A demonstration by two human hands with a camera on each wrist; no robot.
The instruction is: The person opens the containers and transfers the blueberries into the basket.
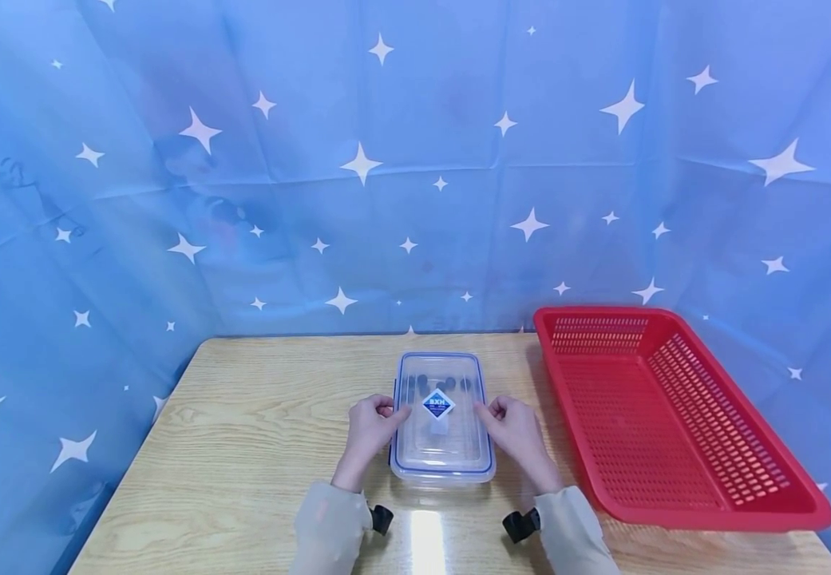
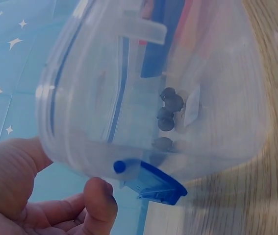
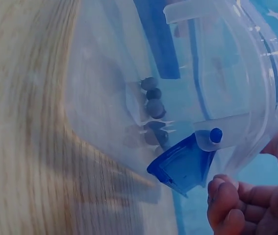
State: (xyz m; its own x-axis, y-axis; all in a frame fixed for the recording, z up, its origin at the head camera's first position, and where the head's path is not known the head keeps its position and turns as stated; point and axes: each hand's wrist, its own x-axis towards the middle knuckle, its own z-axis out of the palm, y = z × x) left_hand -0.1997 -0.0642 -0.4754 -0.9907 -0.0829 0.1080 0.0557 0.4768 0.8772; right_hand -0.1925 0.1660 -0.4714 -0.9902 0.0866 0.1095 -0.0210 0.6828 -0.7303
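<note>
A clear plastic food container [image 1: 444, 451] stands on the table, its blue-edged lid lying on top with a blue-and-white diamond label [image 1: 438, 404]. Several small dark round things [image 2: 174, 103] and a small white packet [image 2: 192, 105] lie inside. At the left rim my left hand [image 1: 370, 431] has its thumb over the lid edge and curled fingers beneath, pinching it. My right hand [image 1: 519, 435] does the same at the opposite rim. Blue latches, one by the left hand [image 2: 161, 183] and one by the right [image 3: 183, 166], are swung outward from the sides.
A red perforated plastic basket [image 1: 652, 515] stands at the right of the wooden table [image 1: 243, 447]. Behind hangs a blue curtain [image 1: 429, 208] with white stars. Black wrist mounts [image 1: 381, 520] sit at both cuffs.
</note>
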